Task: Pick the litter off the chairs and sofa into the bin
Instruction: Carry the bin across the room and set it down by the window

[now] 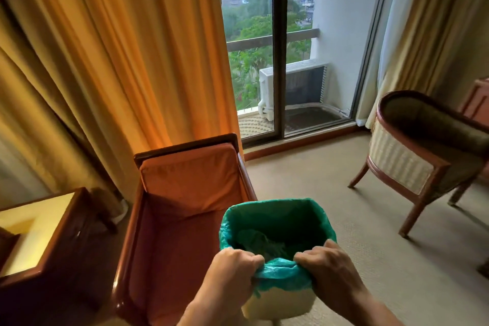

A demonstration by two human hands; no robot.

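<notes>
A pale bin [280,304] lined with a green plastic bag [280,209] is held up in front of me at the bottom centre. My left hand [235,272] and my right hand [328,270] both grip the near rim of the bag, fingers curled over it. Crumpled litter [264,246] lies in the bottom of the bag. An orange-cushioned wooden chair [185,193] stands just left of the bin; its seat looks bare. An armchair with a dark cushion [423,151] stands at the right.
A wooden side table [39,233] with a pale top is at the lower left. Long yellow curtains [119,47] hang behind the orange chair. A glass balcony door [280,61] fills the middle back. Beige carpet [330,188] lies between the chairs.
</notes>
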